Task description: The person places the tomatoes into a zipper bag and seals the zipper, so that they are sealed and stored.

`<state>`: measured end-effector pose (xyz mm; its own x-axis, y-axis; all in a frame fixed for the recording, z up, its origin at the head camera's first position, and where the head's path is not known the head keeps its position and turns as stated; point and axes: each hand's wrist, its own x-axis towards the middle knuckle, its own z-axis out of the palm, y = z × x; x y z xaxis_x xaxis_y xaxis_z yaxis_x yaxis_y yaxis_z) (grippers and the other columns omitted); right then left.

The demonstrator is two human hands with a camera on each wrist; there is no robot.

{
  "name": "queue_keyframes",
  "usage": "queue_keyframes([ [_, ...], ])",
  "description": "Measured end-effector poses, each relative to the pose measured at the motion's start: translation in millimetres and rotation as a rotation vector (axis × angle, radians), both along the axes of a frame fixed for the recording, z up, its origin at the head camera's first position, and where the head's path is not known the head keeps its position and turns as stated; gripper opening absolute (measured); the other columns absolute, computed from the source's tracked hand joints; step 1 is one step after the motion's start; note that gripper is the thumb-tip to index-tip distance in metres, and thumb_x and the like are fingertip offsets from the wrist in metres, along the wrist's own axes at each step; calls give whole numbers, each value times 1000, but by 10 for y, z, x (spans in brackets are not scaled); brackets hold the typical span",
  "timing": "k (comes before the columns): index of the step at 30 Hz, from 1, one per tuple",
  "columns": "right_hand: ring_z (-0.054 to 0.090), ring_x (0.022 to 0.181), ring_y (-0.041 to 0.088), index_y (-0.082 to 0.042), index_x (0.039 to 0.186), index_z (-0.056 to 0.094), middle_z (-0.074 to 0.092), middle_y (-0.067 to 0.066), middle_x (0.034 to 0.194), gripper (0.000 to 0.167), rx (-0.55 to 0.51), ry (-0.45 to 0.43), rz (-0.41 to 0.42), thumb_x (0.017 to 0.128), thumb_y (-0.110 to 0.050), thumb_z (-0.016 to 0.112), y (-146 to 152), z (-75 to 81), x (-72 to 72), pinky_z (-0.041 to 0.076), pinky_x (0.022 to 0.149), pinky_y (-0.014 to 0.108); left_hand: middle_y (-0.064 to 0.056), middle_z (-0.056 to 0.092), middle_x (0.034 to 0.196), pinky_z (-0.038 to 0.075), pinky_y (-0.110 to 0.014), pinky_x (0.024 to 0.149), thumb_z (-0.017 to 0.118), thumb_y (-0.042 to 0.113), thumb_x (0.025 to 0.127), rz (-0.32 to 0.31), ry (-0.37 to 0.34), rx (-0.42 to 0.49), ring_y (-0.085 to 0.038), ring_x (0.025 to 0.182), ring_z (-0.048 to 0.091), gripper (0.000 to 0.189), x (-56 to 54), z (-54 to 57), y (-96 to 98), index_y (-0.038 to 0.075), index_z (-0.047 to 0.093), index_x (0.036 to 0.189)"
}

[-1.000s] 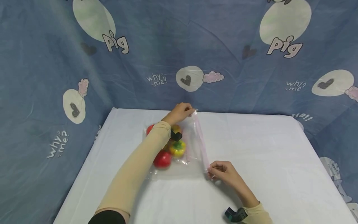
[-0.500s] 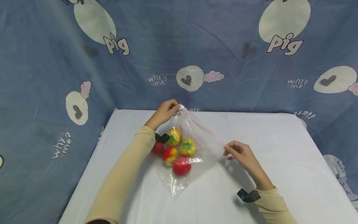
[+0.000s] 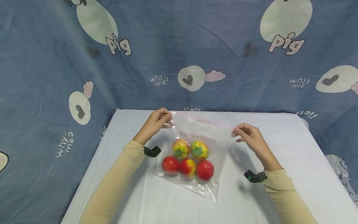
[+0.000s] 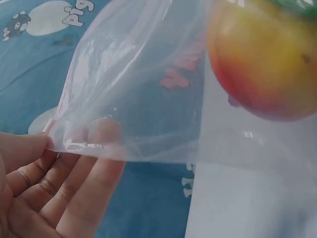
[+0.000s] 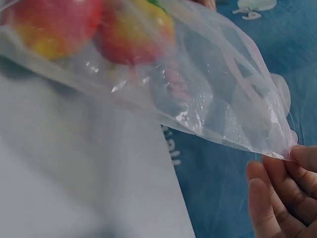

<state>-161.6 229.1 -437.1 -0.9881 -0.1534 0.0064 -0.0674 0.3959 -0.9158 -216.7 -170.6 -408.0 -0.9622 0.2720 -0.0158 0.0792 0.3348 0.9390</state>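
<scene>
A clear zip bag [image 3: 195, 127] with a pink strip along its top edge hangs between the two hands over the table. My left hand [image 3: 155, 123] pinches its top left corner, thumb against fingers, as the left wrist view shows. The top right corner is pinched by my right hand [image 3: 250, 137]; the right wrist view has its other fingers [image 5: 262, 208] loosely bent below. Inside lie several round red and yellow fruits. Two yellowish ones with green leafy tops, a left one [image 3: 181, 148] and a right one [image 3: 199, 150], sit above a redder row, including a red fruit [image 3: 205, 170].
A white-covered table [image 3: 279, 146] extends beneath both arms. Behind it and along its sides hangs a blue printed cloth [image 3: 237, 90]. Each wrist carries a small black camera, the left camera [image 3: 152, 151] and the right camera [image 3: 255, 176].
The right hand has moved right and up, the left hand leftward. The bag has turned so its strip runs across the far side, and its fruits are now in plain sight. Both hands keep their pinch.
</scene>
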Motion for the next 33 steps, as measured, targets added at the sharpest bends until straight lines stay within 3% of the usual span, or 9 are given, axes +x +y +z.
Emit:
queue_keyframes([
  [7, 70, 87, 4, 3, 112, 66, 73, 0, 93, 40, 46, 6, 23, 105, -35, 58, 15, 73, -221, 63, 77, 24, -15, 66, 99, 66, -34, 82, 53, 28, 108, -14, -33, 64, -19, 93, 77, 35, 161, -45, -79, -7, 56, 116],
  [13, 70, 87, 3, 5, 113, 66, 73, 14, 100, 37, 58, 8, 56, 105, -31, 59, -17, 148, -368, 63, 77, 23, -16, 66, 100, 66, -35, 83, 54, 29, 108, 2, -37, 85, -21, 96, 75, 29, 218, -71, -120, 0, 55, 110],
  [19, 69, 87, 3, 3, 113, 67, 73, 13, 100, 35, 78, -10, 71, 105, -30, 59, -80, 160, -510, 62, 77, 22, -15, 67, 99, 66, -35, 82, 53, 26, 108, 23, -32, 101, -19, 93, 75, 27, 268, -87, -157, -1, 55, 108],
  [25, 69, 90, 3, 5, 117, 65, 71, 24, 111, 35, 84, -22, 109, 107, -26, 55, -133, 161, -655, 64, 80, 24, -21, 69, 101, 66, -35, 81, 53, 23, 108, 32, -12, 104, -17, 90, 78, 26, 313, -68, -182, -3, 55, 107],
  [33, 77, 98, 15, 7, 120, 60, 68, 29, 121, 36, 4, -68, 133, 107, -27, 55, -227, 130, -686, 65, 88, 35, -13, 68, 96, 66, -33, 79, 54, 25, 108, 95, 39, 118, -12, 86, 74, 27, 300, -37, -182, -3, 56, 107],
])
